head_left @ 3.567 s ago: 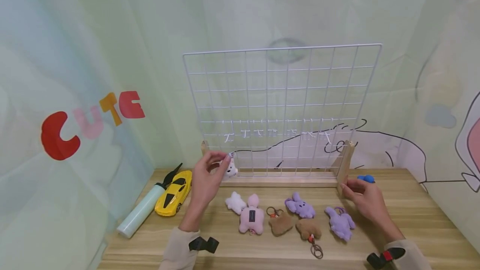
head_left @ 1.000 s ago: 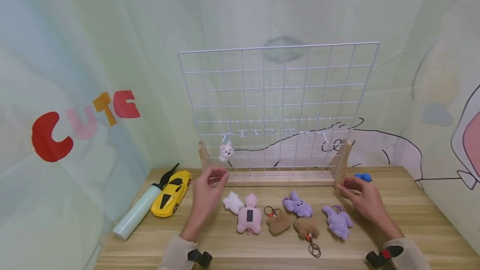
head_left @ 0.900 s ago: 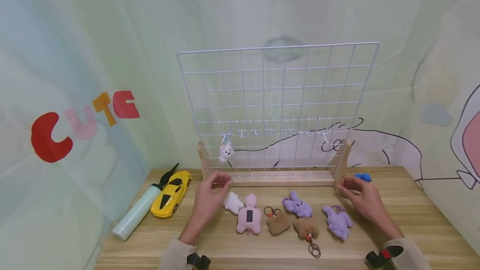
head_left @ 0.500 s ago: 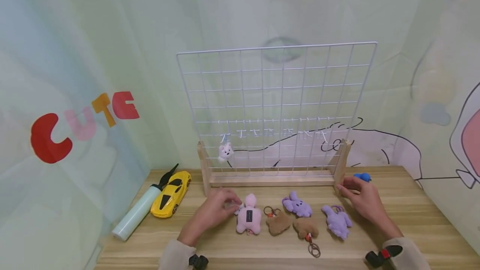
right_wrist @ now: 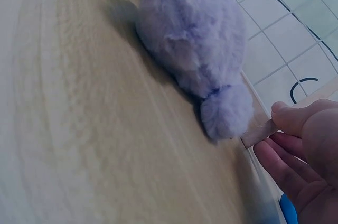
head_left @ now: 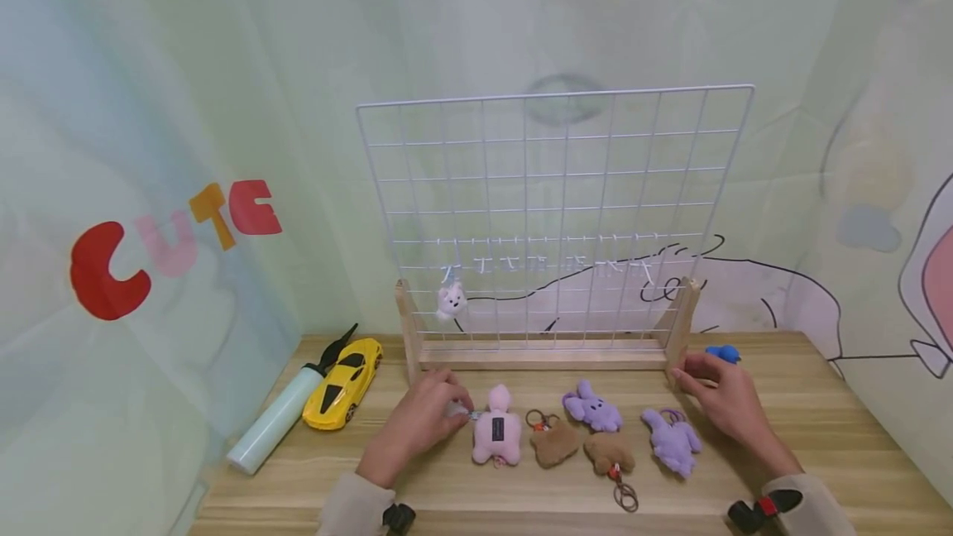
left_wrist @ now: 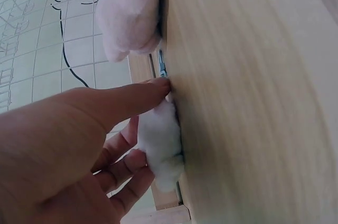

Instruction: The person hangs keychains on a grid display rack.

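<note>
My left hand (head_left: 424, 413) is low at the table's left side, gripping a small white plush keychain. In the left wrist view the white plush keychain (left_wrist: 161, 142) lies between thumb and fingers, its blue-grey clasp (left_wrist: 161, 65) sticking out past the thumb. The head view shows little of it, as the hand covers it. Another white plush, a bear-faced keychain (head_left: 451, 301), hangs from the leftmost hook of the white wire grid (head_left: 566, 177). With thumb and fingers, my right hand (head_left: 725, 399) pinches the right foot of the wooden stand (head_left: 679, 329) bearing the grid.
A pink plush (head_left: 497, 433) lies right of my left hand, then two brown plushes (head_left: 554, 442) with rings and two purple ones (head_left: 673, 443). At left are a yellow toy car (head_left: 344, 385) and a pump (head_left: 279, 416). A blue object (head_left: 724, 353) sits behind my right hand.
The bear-faced plush went from my left hand onto the leftmost hook. That hand let go, came down to the table and took hold of the other white plush. My right hand stayed put.
</note>
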Available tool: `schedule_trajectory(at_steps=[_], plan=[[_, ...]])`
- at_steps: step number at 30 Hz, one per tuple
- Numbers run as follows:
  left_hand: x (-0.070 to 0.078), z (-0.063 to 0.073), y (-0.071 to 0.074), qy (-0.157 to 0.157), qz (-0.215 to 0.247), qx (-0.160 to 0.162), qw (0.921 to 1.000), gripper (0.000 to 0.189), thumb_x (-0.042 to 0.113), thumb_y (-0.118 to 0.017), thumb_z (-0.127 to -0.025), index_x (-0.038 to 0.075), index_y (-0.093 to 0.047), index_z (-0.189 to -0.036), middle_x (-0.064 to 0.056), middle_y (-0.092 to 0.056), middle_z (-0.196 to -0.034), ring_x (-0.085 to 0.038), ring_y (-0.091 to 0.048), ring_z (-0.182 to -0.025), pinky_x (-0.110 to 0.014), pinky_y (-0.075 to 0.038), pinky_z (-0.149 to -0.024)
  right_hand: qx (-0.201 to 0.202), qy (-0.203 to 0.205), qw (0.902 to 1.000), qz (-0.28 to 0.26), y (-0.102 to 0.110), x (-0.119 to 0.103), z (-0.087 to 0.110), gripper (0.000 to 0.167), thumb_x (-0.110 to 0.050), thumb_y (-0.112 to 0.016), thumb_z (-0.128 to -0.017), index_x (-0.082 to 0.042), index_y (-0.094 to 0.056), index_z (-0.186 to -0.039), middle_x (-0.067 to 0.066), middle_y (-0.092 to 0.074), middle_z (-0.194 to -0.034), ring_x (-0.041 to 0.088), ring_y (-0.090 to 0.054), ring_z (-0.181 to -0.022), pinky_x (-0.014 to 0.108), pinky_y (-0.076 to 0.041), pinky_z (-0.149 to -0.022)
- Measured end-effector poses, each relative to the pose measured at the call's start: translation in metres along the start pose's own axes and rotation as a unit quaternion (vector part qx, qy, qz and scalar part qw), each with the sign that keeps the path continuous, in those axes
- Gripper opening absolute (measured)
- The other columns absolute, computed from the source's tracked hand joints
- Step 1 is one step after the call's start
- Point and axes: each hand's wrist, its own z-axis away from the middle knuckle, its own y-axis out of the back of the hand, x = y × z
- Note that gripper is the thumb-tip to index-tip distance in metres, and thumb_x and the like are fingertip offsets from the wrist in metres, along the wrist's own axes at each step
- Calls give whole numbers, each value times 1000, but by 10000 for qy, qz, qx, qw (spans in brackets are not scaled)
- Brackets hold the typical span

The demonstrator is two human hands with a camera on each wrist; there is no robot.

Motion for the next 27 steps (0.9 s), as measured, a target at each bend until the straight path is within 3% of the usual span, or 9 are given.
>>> schedule_trajectory(at_steps=[7, 12, 20, 24, 27], plan=[[2, 0, 0, 148, -164, -26, 9998, 16, 25, -94, -86, 16, -83, -93, 1, -67, -95, -14, -57, -91, -39, -56, -86, -24, -15, 10000, 24, -1, 0, 0, 20, -19, -81, -100, -4, -77, -112, 15, -82, -107, -7, -68, -92, 8, -55, -81], [8, 0, 0, 142, -296, -18, 9995, 13, 23, -93, -86, 15, -83, -89, 3, -68, -91, -15, -60, -90, -42, -54, -89, 45, 56, 10000, 59, 0, 1, 0, 18, -16, -81, -99, -3, -77, -111, 15, -82, -106, -10, -66, -91, 8, -55, -80], [12, 0, -1, -104, -568, -16, 9983, 15, 20, -91, -87, 14, -78, -89, 0, -71, -102, -24, -62, -106, -51, -54, -104, 30, 72, 10000, 21, 0, 1, 0, 17, -16, -81, -99, -3, -77, -110, 15, -82, -105, -9, -67, -90, 8, -56, -80], [13, 0, -1, -425, -648, 58, 9970, 15, 17, -89, -88, 14, -74, -88, 0, -74, -98, -24, -65, -104, -53, -55, -101, 38, 88, 10000, 15, 0, 1, 0, 17, -15, -81, -99, -3, -77, -110, 15, -82, -105, -9, -67, -90, 9, -56, -79], [12, 0, -1, -562, -767, 94, 9954, 16, 17, -89, -89, 16, -73, -88, 3, -74, -89, -17, -65, -93, -48, -55, -93, 35, 77, 10000, 8, 0, 1, 0, 17, -15, -81, -99, -3, -77, -110, 15, -82, -105, -9, -67, -90, 9, -57, -80]])
